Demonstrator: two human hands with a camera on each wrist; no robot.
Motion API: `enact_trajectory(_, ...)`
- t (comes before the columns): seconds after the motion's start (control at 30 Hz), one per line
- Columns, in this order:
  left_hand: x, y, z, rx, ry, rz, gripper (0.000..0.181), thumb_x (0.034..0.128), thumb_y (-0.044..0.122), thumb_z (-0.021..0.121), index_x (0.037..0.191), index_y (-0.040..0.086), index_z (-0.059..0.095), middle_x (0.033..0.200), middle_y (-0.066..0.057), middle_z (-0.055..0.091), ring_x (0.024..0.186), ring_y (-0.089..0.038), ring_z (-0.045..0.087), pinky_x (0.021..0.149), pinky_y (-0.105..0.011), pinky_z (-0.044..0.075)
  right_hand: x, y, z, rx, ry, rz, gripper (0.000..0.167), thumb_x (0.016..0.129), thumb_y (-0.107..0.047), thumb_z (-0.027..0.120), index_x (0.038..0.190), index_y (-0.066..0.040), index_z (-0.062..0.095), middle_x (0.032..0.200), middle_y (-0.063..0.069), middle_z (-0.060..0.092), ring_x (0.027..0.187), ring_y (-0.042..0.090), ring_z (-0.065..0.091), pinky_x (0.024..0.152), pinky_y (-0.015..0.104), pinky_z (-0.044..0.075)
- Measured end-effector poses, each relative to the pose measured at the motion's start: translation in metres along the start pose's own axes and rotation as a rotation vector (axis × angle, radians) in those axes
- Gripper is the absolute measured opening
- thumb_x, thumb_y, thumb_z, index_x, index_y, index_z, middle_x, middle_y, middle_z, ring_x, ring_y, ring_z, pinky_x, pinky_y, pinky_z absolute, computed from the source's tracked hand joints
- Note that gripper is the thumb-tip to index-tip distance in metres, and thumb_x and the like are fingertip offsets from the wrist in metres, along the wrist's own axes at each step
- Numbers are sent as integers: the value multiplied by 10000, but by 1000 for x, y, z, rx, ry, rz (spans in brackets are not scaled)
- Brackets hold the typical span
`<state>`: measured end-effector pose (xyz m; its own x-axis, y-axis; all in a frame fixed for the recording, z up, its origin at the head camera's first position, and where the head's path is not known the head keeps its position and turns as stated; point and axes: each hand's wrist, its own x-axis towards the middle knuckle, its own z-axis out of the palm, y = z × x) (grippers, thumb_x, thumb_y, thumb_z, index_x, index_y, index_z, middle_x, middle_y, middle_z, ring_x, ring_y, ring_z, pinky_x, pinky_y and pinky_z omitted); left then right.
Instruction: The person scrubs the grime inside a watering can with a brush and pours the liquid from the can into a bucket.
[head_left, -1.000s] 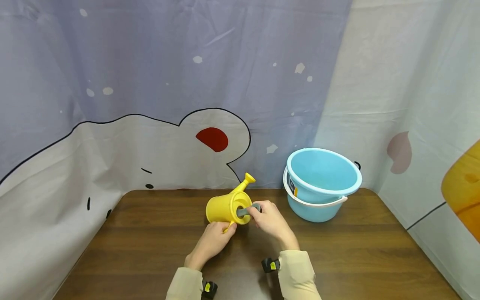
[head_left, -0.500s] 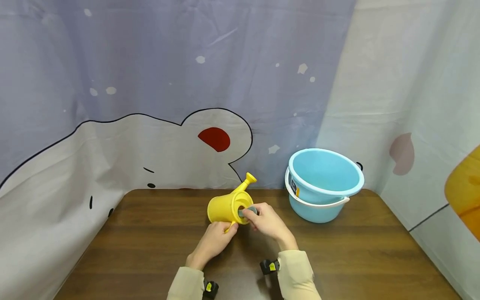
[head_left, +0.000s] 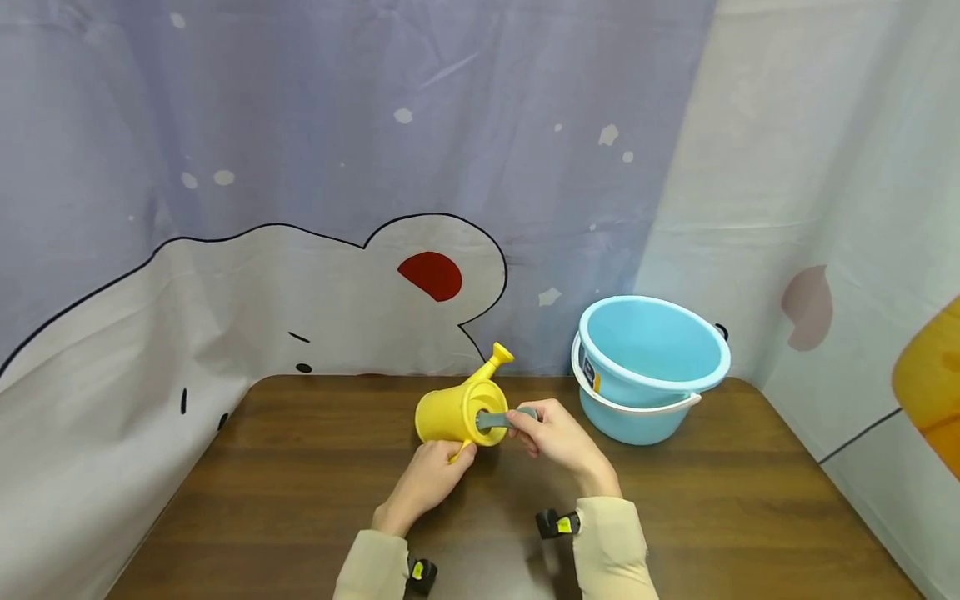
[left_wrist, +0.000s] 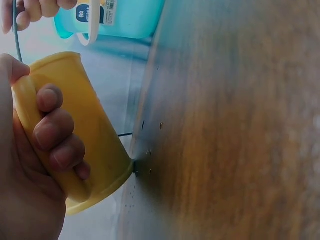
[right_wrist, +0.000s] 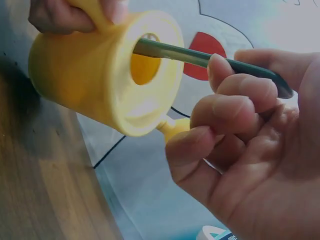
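A yellow watering can (head_left: 442,415) is tilted on its side, its round opening turned towards my right hand and its spout slanting up and away. My left hand (head_left: 429,483) grips the can's handle; in the left wrist view its fingers curl round that handle (left_wrist: 77,187). Between thumb and fingers, my right hand (head_left: 558,437) pinches a slim grey-green handle (head_left: 495,420). That handle also shows in the right wrist view (right_wrist: 192,56), running into the can's opening. Its far end lies inside the can, so the kind of tool cannot be made out. Whether the can touches the table is unclear.
Stacked light blue buckets (head_left: 633,417) with a white carrying handle (head_left: 637,408) stand at the back right of the wooden table (head_left: 300,500). A patterned cloth (head_left: 225,317) hangs behind the table and along its sides. Small droplets dot the tabletop in the left wrist view.
My right hand pushed the grey-green handle deeper into the can, then drew it back to the right, so more of it shows now. My left hand and the can stay nearly still.
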<state>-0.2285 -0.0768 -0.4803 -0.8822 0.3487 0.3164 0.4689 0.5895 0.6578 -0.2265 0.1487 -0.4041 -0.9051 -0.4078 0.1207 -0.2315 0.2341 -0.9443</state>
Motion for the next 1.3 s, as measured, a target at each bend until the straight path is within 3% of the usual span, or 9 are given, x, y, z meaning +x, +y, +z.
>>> enact_trajectory(0.33, -1, 1, -2, 5, -5, -13, 467, 999, 325, 520, 569, 193, 397, 518, 137, 291, 466, -22, 254, 473, -214, 249, 4, 2, 5, -43, 26, 25, 301, 997, -180, 539, 760, -10, 613, 528, 17, 451, 485, 129, 406, 499, 238, 338)
enact_trajectory(0.6, 0, 2, -2, 10, 5, -3, 466, 994, 310, 532, 564, 195, 395, 520, 141, 288, 470, -21, 251, 472, -213, 242, 13, 9, 22, -67, 132, 91, 311, 970, -130, 522, 703, 22, 573, 490, -6, 432, 435, 115, 373, 460, 236, 305)
enact_trajectory(0.83, 0, 2, -1, 1, -1, -8, 463, 994, 299, 537, 564, 194, 401, 516, 139, 295, 465, -25, 253, 468, -215, 241, 16, 10, 31, -88, 177, 110, 311, 957, -156, 531, 724, 39, 600, 482, -7, 443, 426, 122, 387, 452, 250, 305)
enact_trajectory(1.3, 0, 1, -1, 11, 0, -6, 470, 999, 328, 523, 566, 193, 400, 518, 139, 297, 465, -23, 261, 468, -214, 248, 12, 3, 23, -71, 84, 34, 326, 986, -200, 544, 795, 58, 605, 532, 18, 453, 471, 123, 406, 482, 243, 349)
